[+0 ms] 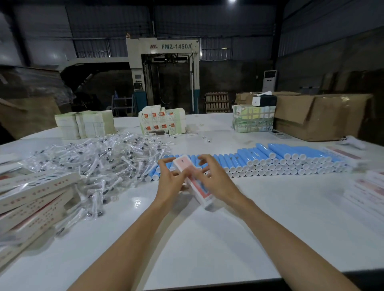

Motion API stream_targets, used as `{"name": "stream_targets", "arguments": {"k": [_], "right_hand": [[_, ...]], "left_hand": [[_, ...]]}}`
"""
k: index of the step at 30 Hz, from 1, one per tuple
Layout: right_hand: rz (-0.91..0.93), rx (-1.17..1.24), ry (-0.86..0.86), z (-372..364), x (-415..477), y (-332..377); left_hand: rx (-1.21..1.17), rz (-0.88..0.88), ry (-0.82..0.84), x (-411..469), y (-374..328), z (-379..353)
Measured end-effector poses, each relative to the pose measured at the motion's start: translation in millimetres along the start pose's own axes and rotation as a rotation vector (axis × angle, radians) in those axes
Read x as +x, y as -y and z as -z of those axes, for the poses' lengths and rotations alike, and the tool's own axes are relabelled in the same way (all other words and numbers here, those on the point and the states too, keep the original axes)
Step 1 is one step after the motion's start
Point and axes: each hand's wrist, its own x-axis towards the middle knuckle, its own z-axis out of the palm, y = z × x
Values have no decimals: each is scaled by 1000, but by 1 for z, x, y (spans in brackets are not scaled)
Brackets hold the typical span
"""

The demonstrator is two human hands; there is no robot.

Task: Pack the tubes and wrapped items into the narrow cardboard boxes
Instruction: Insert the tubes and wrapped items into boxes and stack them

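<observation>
Pinching the narrow box (184, 164) between my left hand (171, 179) and right hand (214, 181), I tilt it up, likely for loading.

Dim warehouse: dark corrugated walls (104, 20), one bright ceiling lamp (231, 1). Beyond the far edge of the glossy white counter (207, 238) stand a grey machine marked FMZ-1450A (164, 68), a wooden pallet (217, 101) and a white floor-standing air conditioner (269, 80).

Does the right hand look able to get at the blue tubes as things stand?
Probably yes: the blue tubes lie just beyond the right hand with nothing between, though it is busy holding the narrow box.
</observation>
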Motion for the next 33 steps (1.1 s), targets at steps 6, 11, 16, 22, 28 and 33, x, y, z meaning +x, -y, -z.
{"name": "stream_targets", "arguments": {"k": [6, 11, 16, 22, 28, 33], "right_hand": [[283, -616, 39, -11, -12, 5], [174, -797, -28, -4, -29, 4], [73, -819, -107, 43, -51, -9], [-101, -1007, -247, 157, -96, -49], [-282, -1403, -338, 262, -147, -71], [-393, -1539, -324, 297, -171, -72]], "left_hand": [[-145, 41, -92, 4, 4, -5], [-107, 146, 42, -5, 2, -17], [9, 73, 214, -14, 2, -23], [116, -37, 243, -6, 16, -19], [189, -91, 253, -2, 22, -20], [253, -121, 253, -3, 21, -21]]}}
